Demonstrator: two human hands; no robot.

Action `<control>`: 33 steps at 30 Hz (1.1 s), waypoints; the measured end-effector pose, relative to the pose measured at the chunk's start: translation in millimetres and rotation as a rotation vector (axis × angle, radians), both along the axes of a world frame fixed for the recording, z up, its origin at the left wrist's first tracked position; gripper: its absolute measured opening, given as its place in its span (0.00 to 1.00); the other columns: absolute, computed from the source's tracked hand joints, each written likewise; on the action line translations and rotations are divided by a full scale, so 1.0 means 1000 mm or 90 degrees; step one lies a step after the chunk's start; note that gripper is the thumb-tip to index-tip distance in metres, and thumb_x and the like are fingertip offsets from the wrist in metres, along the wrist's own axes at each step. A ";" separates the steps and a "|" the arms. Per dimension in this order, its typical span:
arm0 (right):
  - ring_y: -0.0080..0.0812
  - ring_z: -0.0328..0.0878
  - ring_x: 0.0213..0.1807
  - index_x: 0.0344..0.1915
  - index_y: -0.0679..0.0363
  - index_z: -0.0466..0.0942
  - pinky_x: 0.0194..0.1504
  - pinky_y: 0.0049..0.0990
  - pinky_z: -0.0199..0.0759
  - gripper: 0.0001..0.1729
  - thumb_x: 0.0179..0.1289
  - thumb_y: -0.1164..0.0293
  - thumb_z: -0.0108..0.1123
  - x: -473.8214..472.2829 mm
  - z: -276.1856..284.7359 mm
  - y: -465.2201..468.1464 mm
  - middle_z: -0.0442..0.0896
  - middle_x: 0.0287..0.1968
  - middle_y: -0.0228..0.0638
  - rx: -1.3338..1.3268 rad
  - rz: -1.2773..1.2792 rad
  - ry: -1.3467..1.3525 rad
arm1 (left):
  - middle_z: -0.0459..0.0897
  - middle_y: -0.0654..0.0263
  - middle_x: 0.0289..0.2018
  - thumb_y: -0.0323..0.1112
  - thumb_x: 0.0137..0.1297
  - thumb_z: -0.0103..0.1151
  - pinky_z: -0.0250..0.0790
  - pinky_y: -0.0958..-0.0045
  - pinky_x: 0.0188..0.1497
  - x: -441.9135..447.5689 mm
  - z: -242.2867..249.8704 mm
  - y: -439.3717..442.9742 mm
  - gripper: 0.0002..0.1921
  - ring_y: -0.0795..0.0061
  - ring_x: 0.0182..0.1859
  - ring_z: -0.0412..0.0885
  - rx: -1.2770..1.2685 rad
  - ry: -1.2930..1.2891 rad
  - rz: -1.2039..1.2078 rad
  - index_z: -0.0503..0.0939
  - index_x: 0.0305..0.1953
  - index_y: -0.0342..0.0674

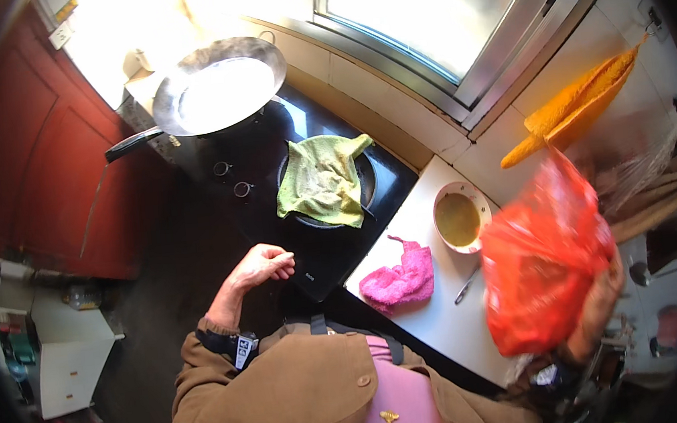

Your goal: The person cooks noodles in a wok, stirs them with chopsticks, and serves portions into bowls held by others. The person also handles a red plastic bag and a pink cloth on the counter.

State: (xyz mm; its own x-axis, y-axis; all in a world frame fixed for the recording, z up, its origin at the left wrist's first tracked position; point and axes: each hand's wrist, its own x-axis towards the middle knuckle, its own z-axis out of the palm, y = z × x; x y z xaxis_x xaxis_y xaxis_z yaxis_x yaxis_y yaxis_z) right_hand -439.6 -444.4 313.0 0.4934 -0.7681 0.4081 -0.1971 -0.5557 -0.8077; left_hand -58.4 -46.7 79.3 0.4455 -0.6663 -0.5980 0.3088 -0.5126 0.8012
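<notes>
My right hand (pixel 602 294) is wrapped around the far side of a full red plastic bag (pixel 545 266), its fingers partly hidden behind it. The bag is blurred and hangs over the right part of the white counter (pixel 440 338). My left hand (pixel 264 264) is raised in front of the black cooktop (pixel 266 215), fingers curled together, and no object shows in it. Close to the bag stands a bowl (pixel 460 222) of greenish-brown liquid. A pink cloth (pixel 401 275) lies crumpled beside the bowl, and a thin metal utensil (pixel 467 288) reaches under the bag.
A steaming wok (pixel 271 60) sits on the cooktop's left, its black handle (pixel 133 145) jutting left. On the other burner, a green cloth (pixel 326 179) covers most of a dark round pan or plate. An orange cloth (pixel 582 102) hangs from a wall hook beside the window (pixel 394 19).
</notes>
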 end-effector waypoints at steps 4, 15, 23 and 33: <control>0.28 0.73 0.53 0.57 0.71 0.71 0.57 0.27 0.66 0.19 0.69 0.73 0.47 0.131 -0.024 0.048 0.78 0.52 0.39 0.068 0.171 -0.165 | 0.84 0.66 0.39 0.31 0.66 0.60 0.72 0.80 0.45 0.035 0.065 -0.038 0.12 0.83 0.39 0.79 -0.266 -0.079 0.003 0.79 0.48 0.34; 0.18 0.79 0.40 0.50 0.64 0.75 0.43 0.23 0.75 0.15 0.62 0.82 0.56 0.342 -0.087 0.139 0.84 0.38 0.38 0.216 0.285 0.156 | 0.80 0.59 0.46 0.27 0.54 0.68 0.66 0.67 0.58 0.130 0.106 -0.117 0.29 0.62 0.52 0.76 -0.435 -0.491 -0.126 0.71 0.59 0.39; 0.18 0.74 0.45 0.48 0.67 0.75 0.50 0.20 0.70 0.13 0.63 0.84 0.56 0.340 -0.086 0.130 0.80 0.42 0.29 0.445 0.309 0.079 | 0.79 0.59 0.47 0.20 0.51 0.62 0.66 0.62 0.58 0.170 0.129 -0.087 0.19 0.61 0.53 0.76 -0.493 -0.749 -0.148 0.79 0.47 0.38; 0.14 0.70 0.35 0.40 0.66 0.78 0.38 0.16 0.68 0.05 0.68 0.75 0.58 0.329 -0.102 0.102 0.78 0.32 0.23 0.475 0.227 0.018 | 0.81 0.60 0.35 0.22 0.56 0.62 0.74 0.67 0.45 0.169 0.142 -0.097 0.13 0.60 0.38 0.81 -0.365 -0.742 -0.269 0.79 0.44 0.36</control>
